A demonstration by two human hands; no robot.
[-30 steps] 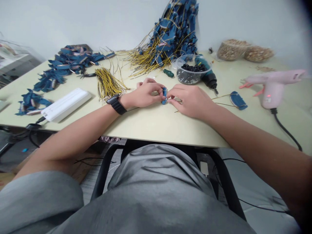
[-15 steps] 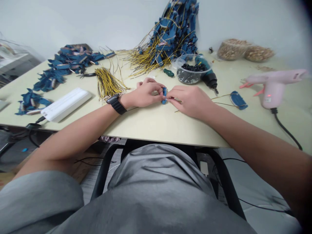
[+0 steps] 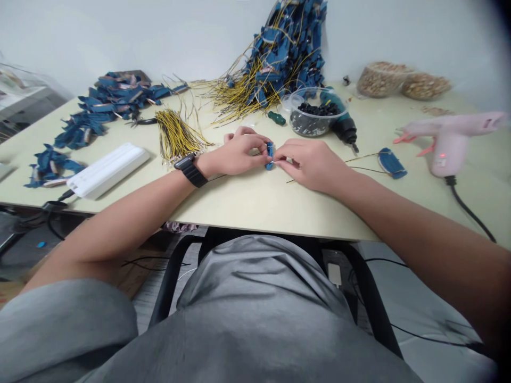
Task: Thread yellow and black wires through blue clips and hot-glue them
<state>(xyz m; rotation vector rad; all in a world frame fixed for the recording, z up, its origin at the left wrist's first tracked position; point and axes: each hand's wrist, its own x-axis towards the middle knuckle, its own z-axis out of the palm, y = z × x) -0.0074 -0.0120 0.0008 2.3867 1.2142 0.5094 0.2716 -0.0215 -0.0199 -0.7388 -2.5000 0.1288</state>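
Near the middle of the table, my left hand [image 3: 247, 152] grips a small blue piece [image 3: 270, 151] between thumb and fingers. From the other side my right hand [image 3: 309, 162] meets it in a pinch, the fingertips at the lower end of the blue piece. Whatever lies between those right fingertips is tiny and mostly hidden; a thin wire end shows below the hand. Right of my right wrist, a similar blue piece with two thin wires [image 3: 392, 163] lies flat on the table.
A pink glue gun [image 3: 451, 138] stands at the right with its cord. Beyond my hands are a clear tub of black parts [image 3: 317, 119], a power drill [image 3: 345, 127] and a heap of wired blue pieces [image 3: 285, 58]. Yellow-black wires [image 3: 178, 133] and a white power bank-like box [image 3: 109, 170] lie left.
Both hands stay almost in the same place around the blue piece. The whole view has shifted very slightly.
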